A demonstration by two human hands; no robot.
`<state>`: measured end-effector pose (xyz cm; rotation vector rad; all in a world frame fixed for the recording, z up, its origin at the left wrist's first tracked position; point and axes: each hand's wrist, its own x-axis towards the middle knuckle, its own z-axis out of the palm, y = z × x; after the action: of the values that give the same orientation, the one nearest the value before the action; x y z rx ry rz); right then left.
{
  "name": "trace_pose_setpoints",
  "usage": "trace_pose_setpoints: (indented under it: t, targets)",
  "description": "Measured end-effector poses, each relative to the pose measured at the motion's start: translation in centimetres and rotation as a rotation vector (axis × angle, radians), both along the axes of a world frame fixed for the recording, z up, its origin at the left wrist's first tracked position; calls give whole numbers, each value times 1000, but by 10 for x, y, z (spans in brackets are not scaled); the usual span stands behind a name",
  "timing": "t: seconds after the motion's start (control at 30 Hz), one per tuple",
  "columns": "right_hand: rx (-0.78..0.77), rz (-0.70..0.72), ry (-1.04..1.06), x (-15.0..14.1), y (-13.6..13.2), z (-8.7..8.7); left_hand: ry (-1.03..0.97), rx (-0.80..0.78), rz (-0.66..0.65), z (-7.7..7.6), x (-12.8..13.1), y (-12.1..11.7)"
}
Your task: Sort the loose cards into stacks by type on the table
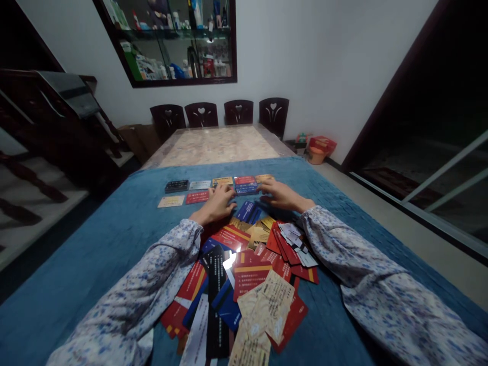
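My left hand [218,202] rests over the back rows of cards, thumb apart and fingers bent loosely, beside the blue card stack [247,189]. On that stack's other side is my right hand [282,196], fingers apart, its fingertips close to the stack's right edge. Whether either hand touches the stack I cannot tell. A red card stack [197,196] is partly hidden by my left hand. Between my forearms spreads a loose heap of cards, including a blue card [248,212], a black card [218,305], a red card [249,278] and a cream patterned card [280,297].
Beside the blue stack's row are a black card stack [177,186], a silver card stack [200,185] and a cream card stack [171,202]. A blue cloth [125,223] covers the near table. Several dark chairs [238,112] stand behind the far end.
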<state>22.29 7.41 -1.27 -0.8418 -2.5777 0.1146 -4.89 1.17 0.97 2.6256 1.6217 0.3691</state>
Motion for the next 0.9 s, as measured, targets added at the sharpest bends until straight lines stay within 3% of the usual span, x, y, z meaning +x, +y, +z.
trace_pose_setpoints:
  t: [0.53, 0.9]
  targets:
    - [-10, 129, -98, -33, -39, 7, 49, -33, -89, 2, 16, -31]
    - [-133, 64, -243, -35, -41, 1, 126, -33, -80, -1, 29, -39]
